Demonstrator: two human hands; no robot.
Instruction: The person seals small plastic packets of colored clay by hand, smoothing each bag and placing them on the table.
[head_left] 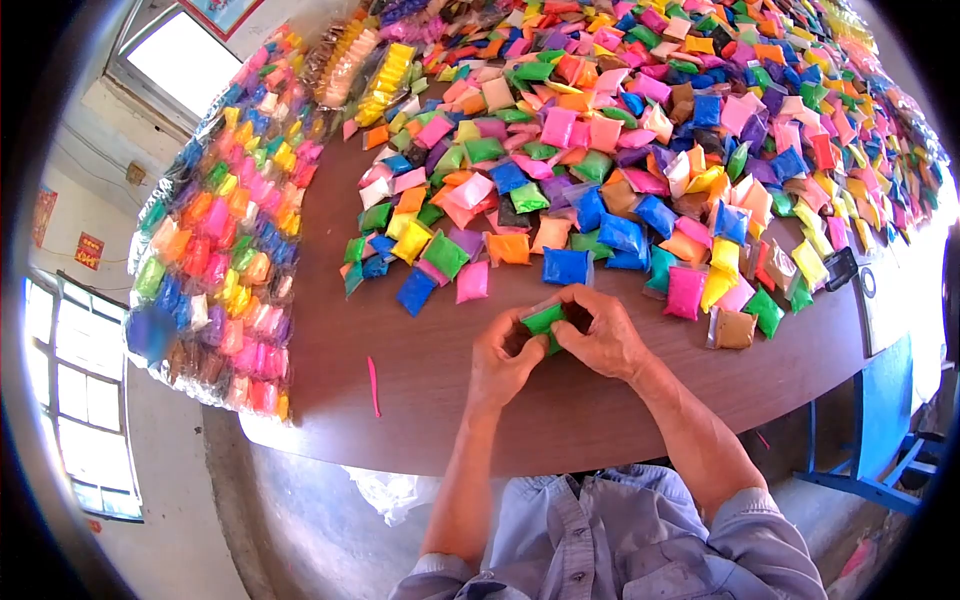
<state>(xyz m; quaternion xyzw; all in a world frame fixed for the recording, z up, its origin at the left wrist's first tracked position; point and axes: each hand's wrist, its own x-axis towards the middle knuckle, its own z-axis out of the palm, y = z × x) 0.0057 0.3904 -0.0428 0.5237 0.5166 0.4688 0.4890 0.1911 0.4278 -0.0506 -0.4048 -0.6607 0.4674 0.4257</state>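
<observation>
Between my two hands is a small green packet (pixel 544 320) in clear plastic wrap, held just above the table's front part. My left hand (pixel 503 352) pinches its left side, thumb on top. From the right, my right hand (pixel 604 332) grips the same packet with thumb and fingers. The fingertips hide part of its edges. Just beyond my hands lies a blue packet (pixel 567 267), with a pink packet (pixel 473 282) to its left and a magenta packet (pixel 685 292) to its right.
A large heap of colourful packets (pixel 600 130) covers the back of the brown table (pixel 330 330). Strips of joined packets (pixel 225 250) hang along the left edge. A thin pink strip (pixel 374 386) lies at front left. A blue stool (pixel 880 420) stands at right.
</observation>
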